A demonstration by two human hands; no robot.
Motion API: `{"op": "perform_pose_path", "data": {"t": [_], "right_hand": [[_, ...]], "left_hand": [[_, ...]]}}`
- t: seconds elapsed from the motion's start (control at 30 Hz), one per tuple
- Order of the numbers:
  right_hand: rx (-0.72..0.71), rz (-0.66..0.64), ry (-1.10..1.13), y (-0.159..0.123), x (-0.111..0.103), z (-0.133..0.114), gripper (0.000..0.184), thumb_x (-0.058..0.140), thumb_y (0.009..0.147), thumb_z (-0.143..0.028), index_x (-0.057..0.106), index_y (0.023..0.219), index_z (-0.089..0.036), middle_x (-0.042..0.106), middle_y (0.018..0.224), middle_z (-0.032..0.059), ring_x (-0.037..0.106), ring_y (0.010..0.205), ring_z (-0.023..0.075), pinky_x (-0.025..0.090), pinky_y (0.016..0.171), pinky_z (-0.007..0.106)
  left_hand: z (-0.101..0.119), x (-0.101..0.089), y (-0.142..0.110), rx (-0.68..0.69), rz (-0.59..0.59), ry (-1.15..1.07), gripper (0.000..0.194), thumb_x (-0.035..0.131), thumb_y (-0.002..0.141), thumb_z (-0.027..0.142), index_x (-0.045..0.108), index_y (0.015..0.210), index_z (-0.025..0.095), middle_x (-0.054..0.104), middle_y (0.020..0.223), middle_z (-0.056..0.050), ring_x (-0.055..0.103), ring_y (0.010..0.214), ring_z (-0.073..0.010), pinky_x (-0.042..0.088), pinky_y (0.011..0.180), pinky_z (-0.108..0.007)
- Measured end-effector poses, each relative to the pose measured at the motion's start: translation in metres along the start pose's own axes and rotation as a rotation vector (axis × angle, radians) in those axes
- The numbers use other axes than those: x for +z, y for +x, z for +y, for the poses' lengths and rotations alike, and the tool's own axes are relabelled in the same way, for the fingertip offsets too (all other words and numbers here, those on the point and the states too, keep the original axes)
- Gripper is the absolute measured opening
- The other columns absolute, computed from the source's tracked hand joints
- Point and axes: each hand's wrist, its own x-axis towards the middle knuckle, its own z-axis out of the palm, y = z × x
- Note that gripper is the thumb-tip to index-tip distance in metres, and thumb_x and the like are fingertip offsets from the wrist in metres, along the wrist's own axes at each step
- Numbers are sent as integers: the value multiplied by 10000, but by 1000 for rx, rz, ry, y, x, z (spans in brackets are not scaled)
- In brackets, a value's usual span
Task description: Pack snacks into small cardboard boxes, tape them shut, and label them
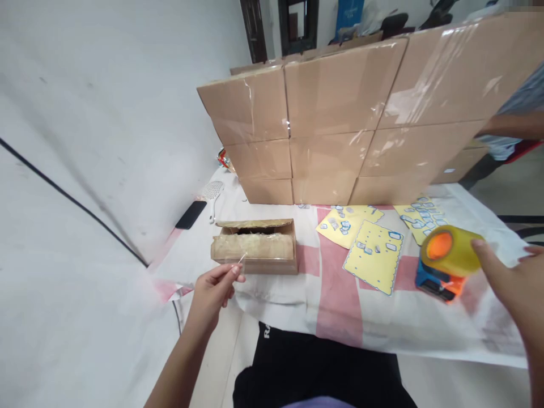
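Observation:
My left hand [219,284] pinches a small strip of clear tape [242,259] between thumb and fingertips. It hovers at the front left corner of a small cardboard box [274,266]. The box's worn flaps leave a dark gap along its top. My right hand [508,283] is open at the right, its thumb and a finger apart. The thumb tip is against or just beside a roll of yellowish tape [463,255], on a blue and orange tape dispenser [437,281]. Part of this hand lies outside the view.
A wall of taped cardboard boxes [327,124] stands along the back. Yellow sticker sheets [374,266] lie on the white and pink cloth [340,294]. A black phone [191,215] and a white slotted spatula [213,191] rest at the left. Another person's arm [514,124] shows at the right.

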Motion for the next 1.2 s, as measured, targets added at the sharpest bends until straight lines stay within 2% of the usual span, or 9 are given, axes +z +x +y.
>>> {"op": "perform_pose_path", "data": {"t": [0.07, 0.2, 0.33, 0.5, 0.67, 0.83, 0.97, 1.07, 1.2], "right_hand": [[-216, -67, -1, -34, -10, -53, 748, 542, 826, -815, 698, 1052, -120, 650, 885, 246, 626, 767, 295, 397, 590, 469], [-855, -589, 422, -120, -3, -176, 474, 672, 883, -594, 637, 1197, -240, 645, 1122, 117, 640, 974, 271, 528, 789, 417], [-1124, -568, 389, -161, 15, -245, 50, 660, 931, -246, 689, 913, -209, 630, 948, 56, 562, 874, 212, 441, 738, 348], [-1319, -359, 378, -162, 19, -256, 169, 562, 907, -71, 652, 837, -196, 624, 835, 44, 493, 814, 212, 334, 690, 373], [-1185, -332, 590, -133, -14, -249, 190, 537, 941, -79, 649, 975, -228, 640, 846, 43, 529, 809, 206, 400, 727, 388], [-1077, -671, 629, -92, -22, -268, 170, 554, 989, -220, 650, 853, -254, 619, 879, 51, 587, 824, 205, 465, 696, 358], [-992, -1098, 684, -74, 25, -304, 249, 538, 1008, -313, 657, 810, -220, 603, 848, 9, 581, 776, 155, 469, 714, 300], [-847, -1281, 757, -69, 58, -325, 299, 622, 957, -425, 661, 781, -187, 569, 809, -2, 530, 738, 137, 427, 690, 275], [-764, -1554, 792, -70, 68, -340, 329, 664, 912, -480, 688, 809, -169, 556, 771, -9, 477, 707, 122, 360, 644, 262]], "left_hand": [[1, 10, -8, 13, -43, 53, 503, 794, 737, 581, 784, 987, 144, 735, 732, -58, 418, 438, -66, 282, 362, -187], [13, 37, -27, 136, -187, 166, 385, 737, 800, 525, 806, 927, 168, 748, 703, -64, 511, 476, -115, 393, 409, -217], [25, 47, -34, 306, -248, 251, 268, 689, 865, 433, 827, 909, 207, 774, 748, -56, 652, 628, -162, 503, 589, -245], [27, 27, -25, 210, -301, 220, 321, 686, 859, 479, 827, 878, 191, 744, 690, -47, 541, 486, -118, 425, 484, -233], [13, -10, 0, 213, -124, 385, 468, 705, 857, 476, 744, 1219, 181, 625, 501, 28, 541, 456, -142, 438, 512, -247], [17, -30, 40, 808, 303, 636, 261, 611, 951, 383, 776, 1048, 205, 780, 933, -82, 715, 880, -233, 535, 861, -358], [30, -15, 61, 1003, 12, 1005, 450, 578, 986, 375, 604, 1416, 245, 624, 1456, -93, 510, 1412, -317, 310, 1203, -544], [24, -6, 63, 927, -216, 1135, 476, 481, 1034, 393, 525, 1487, 253, 596, 1485, -62, 493, 1439, -289, 247, 1248, -570], [11, -7, 59, 901, -235, 1176, 582, 532, 997, 497, 486, 1519, 243, 544, 1531, -62, 421, 1491, -304, 242, 1262, -578]]}}
